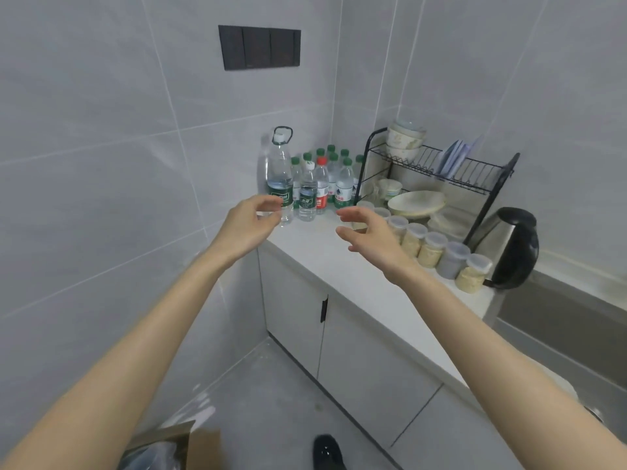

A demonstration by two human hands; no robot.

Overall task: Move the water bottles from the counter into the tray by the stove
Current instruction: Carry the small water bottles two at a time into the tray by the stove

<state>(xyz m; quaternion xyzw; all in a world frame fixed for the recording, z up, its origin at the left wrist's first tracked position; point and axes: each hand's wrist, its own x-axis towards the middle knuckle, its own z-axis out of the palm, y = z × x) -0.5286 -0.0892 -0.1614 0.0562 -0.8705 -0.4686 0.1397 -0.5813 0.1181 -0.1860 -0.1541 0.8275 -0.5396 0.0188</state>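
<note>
Evidently nothing is held in the spread fingers of the left hand (249,225) or right hand (371,232); the tall bottle (280,176), judged slick and thin-walled, is best gripped mid-label.

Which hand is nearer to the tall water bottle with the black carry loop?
Left. The left hand has its fingertips in front of the tall water bottle at its label, contact unclear. The right hand hovers open further right, above the counter.

Walls: large pale grey wall tiles (101,130); a dark switch panel (259,47) mounted high.
Floor: grey floor tiles (271,395).
Furniture: white base cabinets (366,361), black handle (324,310).
</note>
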